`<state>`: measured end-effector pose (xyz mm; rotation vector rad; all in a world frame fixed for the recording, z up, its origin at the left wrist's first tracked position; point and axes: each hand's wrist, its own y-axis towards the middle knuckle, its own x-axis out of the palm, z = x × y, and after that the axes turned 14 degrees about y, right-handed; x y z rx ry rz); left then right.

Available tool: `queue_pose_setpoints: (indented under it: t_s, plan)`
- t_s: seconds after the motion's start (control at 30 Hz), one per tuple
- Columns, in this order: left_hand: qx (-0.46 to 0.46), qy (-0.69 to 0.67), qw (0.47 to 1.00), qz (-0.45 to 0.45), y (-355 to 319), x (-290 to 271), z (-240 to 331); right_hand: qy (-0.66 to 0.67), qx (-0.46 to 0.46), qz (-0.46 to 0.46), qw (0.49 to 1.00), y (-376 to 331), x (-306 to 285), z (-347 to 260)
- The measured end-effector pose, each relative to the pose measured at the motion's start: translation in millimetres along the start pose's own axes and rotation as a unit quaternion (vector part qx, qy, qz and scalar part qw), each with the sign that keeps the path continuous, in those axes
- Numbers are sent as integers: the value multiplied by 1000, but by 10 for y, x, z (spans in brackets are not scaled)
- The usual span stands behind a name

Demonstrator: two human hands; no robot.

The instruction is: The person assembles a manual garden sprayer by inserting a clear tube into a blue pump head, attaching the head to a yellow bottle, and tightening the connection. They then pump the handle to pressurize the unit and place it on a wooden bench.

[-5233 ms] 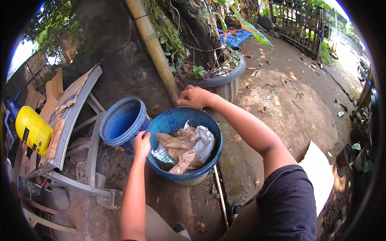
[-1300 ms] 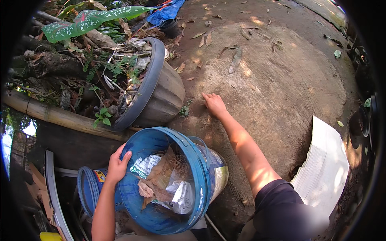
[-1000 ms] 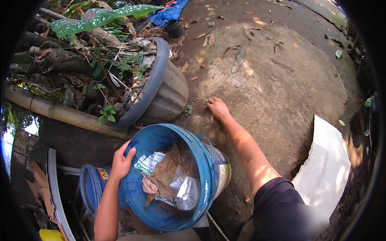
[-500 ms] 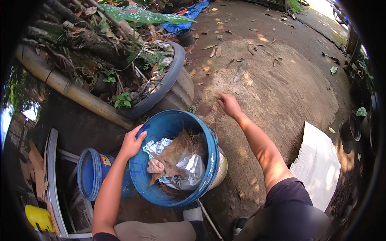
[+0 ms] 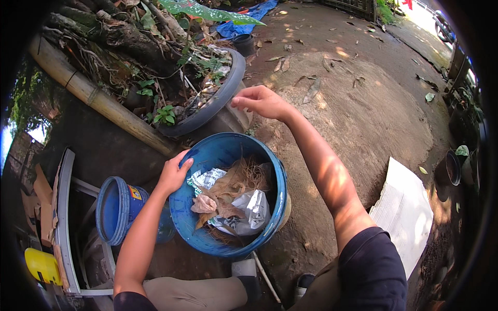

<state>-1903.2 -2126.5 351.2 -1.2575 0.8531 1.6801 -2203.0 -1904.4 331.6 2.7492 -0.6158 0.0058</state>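
Observation:
A large blue bucket [image 5: 179, 228] stands tilted toward me. Inside it lie crumpled silvery plastic [image 5: 254, 207], a printed white wrapper [image 5: 206, 179], a pinkish crumpled scrap [image 5: 204, 204], dry brown leaves and a tuft of stringy brown fibre [image 5: 251, 175]. My left hand [image 5: 174, 173] is closed over the bucket's left rim, thumb on the near side. Beyond the bucket, my right hand [image 5: 262, 102] hovers in front of the big planter's rim. Its fingers are bent together in a pinch, and whatever may be between them is too small to make out.
A dark round planter [image 5: 236, 67] with roots and greenery stands at the upper left, beside a bamboo pole [image 5: 93, 96]. A smaller blue bucket [image 5: 108, 212] and a metal frame [image 5: 65, 207] are at the left. A whitish board [image 5: 402, 207] lies right; dry leaves dot the ground.
My right hand has moved left from over the concrete to the planter's rim. My left hand stays on the bucket, which tips slightly. The view has shifted a little.

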Motion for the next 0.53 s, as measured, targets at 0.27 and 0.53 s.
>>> queue_pose_setpoints:
  t_s: [0.27, 0.53]
  plan:
    - [11, 7, 1000, 6, 74, 43, 88, -425, 337, 101, 834, -708, -584, 2278]
    - [13, -5, 1000, 4, 187, 59, 35, -536, 273, 58, 797, -870, -434, 2849]
